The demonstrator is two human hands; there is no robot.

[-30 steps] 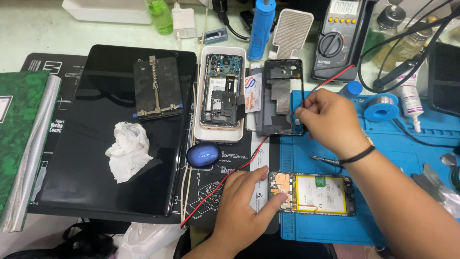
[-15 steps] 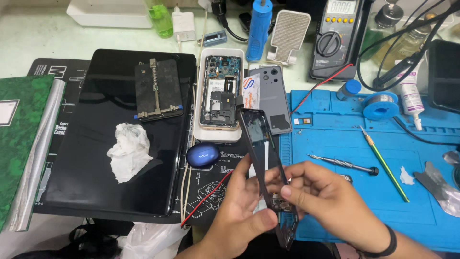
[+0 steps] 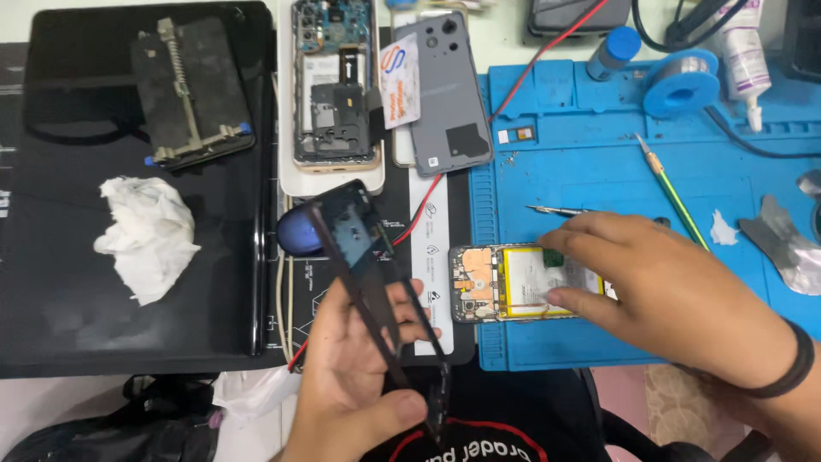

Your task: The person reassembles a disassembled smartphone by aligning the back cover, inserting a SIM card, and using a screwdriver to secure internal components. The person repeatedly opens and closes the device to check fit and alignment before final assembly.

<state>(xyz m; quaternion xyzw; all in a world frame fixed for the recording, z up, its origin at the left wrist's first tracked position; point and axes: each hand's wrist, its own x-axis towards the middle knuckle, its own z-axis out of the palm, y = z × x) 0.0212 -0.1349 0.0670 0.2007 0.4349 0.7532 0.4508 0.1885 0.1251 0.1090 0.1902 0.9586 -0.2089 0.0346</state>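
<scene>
The left hand has its grip closed around a black phone frame, thumb across the lower end, holding it tilted above the counter's near edge. The right hand lies palm down with fingers spread on an opened phone, yellow battery showing, which rests on the blue repair mat; this grip is flat and loose, pressing rather than clasping. Just beyond lie a grey back cover and another opened handset. A crumpled white tissue sits on the black laptop lid. Tweezers lie near the right fingertips.
</scene>
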